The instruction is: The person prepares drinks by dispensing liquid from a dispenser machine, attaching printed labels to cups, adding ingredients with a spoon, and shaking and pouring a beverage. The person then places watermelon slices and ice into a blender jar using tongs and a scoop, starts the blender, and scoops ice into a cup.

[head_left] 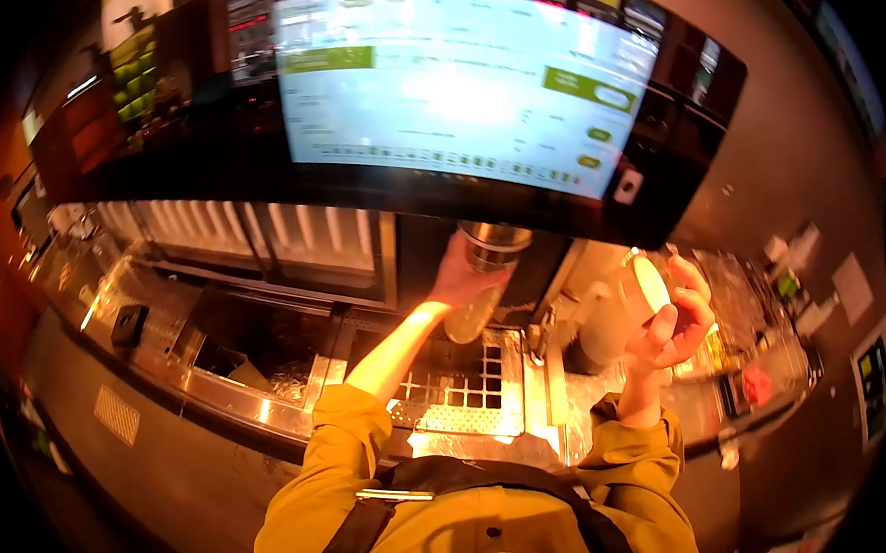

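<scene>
My left hand (460, 276) is wrapped round a tall shaker-like container (482, 289) with a metallic top and a paler lower part, tilted above the counter. Below it lies a metal drip grate (468, 375). On the right, my right hand (674, 322) has its fingers curled round a small pale round object (651, 284), perhaps a lid or cup seen edge-on. Close behind that hand stands a pale rounded jug or container (603, 328).
A large lit screen (453, 86) hangs across the top. Metal sink compartments (257, 361) lie left of the grate. Clear containers (755, 310) and a red item (757, 385) stand at the right. A black box (129, 325) sits at the far left.
</scene>
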A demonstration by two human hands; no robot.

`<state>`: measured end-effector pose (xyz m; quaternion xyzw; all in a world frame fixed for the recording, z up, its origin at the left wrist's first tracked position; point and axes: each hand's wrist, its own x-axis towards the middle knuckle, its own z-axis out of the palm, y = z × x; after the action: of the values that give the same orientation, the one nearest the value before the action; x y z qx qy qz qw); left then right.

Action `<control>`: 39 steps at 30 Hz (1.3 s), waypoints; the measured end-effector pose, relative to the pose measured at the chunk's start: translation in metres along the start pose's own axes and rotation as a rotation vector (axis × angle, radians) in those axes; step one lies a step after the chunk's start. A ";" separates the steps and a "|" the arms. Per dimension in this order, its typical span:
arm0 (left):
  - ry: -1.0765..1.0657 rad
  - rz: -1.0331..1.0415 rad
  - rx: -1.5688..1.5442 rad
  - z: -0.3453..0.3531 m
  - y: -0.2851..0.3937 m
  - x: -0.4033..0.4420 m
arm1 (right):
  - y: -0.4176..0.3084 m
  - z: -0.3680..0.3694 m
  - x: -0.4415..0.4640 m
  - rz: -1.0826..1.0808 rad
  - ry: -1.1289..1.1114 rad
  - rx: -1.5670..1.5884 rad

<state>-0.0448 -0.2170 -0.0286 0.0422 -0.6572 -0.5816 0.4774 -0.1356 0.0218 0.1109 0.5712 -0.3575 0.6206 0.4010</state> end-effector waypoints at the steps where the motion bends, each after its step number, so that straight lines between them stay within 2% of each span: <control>1: 0.001 0.019 0.004 0.001 -0.001 -0.003 | -0.001 -0.007 -0.005 0.050 0.030 0.013; 3: 0.014 0.028 -0.048 0.005 0.004 -0.013 | -0.006 -0.020 -0.013 0.149 0.075 -0.016; 4: 0.074 0.005 0.031 0.004 -0.011 -0.020 | -0.012 -0.037 -0.021 0.216 0.088 -0.098; 6: 0.119 -0.094 0.075 0.007 -0.009 -0.034 | -0.011 -0.051 -0.033 0.260 0.127 -0.103; 8: 0.165 -0.069 0.392 0.007 -0.017 -0.043 | -0.011 -0.066 -0.047 0.335 0.149 -0.130; 12: 0.193 0.022 0.259 0.005 -0.060 -0.058 | -0.015 -0.090 -0.075 0.444 0.132 -0.211; 14: 0.246 -0.063 0.377 0.010 -0.048 -0.064 | -0.018 -0.098 -0.084 0.464 0.077 -0.265; 15: 0.253 -0.074 0.313 0.009 -0.052 -0.067 | -0.021 -0.102 -0.092 0.504 0.069 -0.296; 19: 0.286 -0.087 0.271 0.015 -0.053 -0.070 | -0.026 -0.121 -0.122 0.699 0.087 -0.334; 20: 0.278 -0.016 0.374 0.007 -0.067 -0.070 | -0.029 -0.125 -0.128 0.752 0.098 -0.338; 21: 0.273 -0.022 0.358 0.002 -0.079 -0.073 | -0.027 -0.131 -0.134 0.702 0.048 -0.434; 22: 0.257 -0.092 0.214 0.004 -0.082 -0.069 | -0.029 -0.135 -0.135 0.707 0.015 -0.491; 23: 0.250 -0.311 -0.518 0.003 -0.074 -0.064 | -0.030 -0.139 -0.137 0.711 -0.017 -0.548; 24: 0.259 -0.485 -1.085 0.003 -0.063 -0.057 | -0.027 -0.147 -0.143 0.717 -0.032 -0.584; 25: 0.244 -0.556 -1.303 0.001 -0.053 -0.054 | -0.027 -0.153 -0.151 0.779 0.031 -0.486; 26: 0.416 -0.442 -0.939 0.002 -0.068 -0.062 | -0.030 -0.156 -0.138 0.786 -0.064 -0.514; 28: 0.367 -0.271 -0.500 -0.011 -0.091 -0.075 | -0.030 -0.168 -0.134 0.848 0.040 -0.401; 30: 0.339 0.013 0.360 -0.009 -0.077 -0.092 | -0.028 -0.192 -0.131 0.839 0.082 -0.393; 31: 0.428 0.139 0.752 -0.007 -0.068 -0.100 | -0.029 -0.210 -0.131 0.809 0.061 -0.430; 32: 0.472 0.206 0.945 0.024 -0.041 -0.108 | -0.030 -0.231 -0.132 0.771 0.042 -0.469; 34: 0.529 0.223 0.500 0.111 -0.013 -0.133 | -0.035 -0.275 -0.135 0.833 0.052 -0.521; 35: 0.278 0.108 0.433 0.149 -0.012 -0.149 | -0.035 -0.300 -0.142 0.859 0.069 -0.541; 36: 0.028 -0.005 0.372 0.187 -0.009 -0.167 | -0.042 -0.324 -0.139 0.979 0.098 -0.501; 39: -0.883 -0.177 0.112 0.371 0.033 -0.185 | -0.056 -0.416 -0.141 0.953 0.083 -0.578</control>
<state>-0.1791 0.1757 -0.0598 -0.1281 -0.8222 -0.5461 0.0967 -0.2570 0.4074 -0.0688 0.1881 -0.7158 0.6319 0.2301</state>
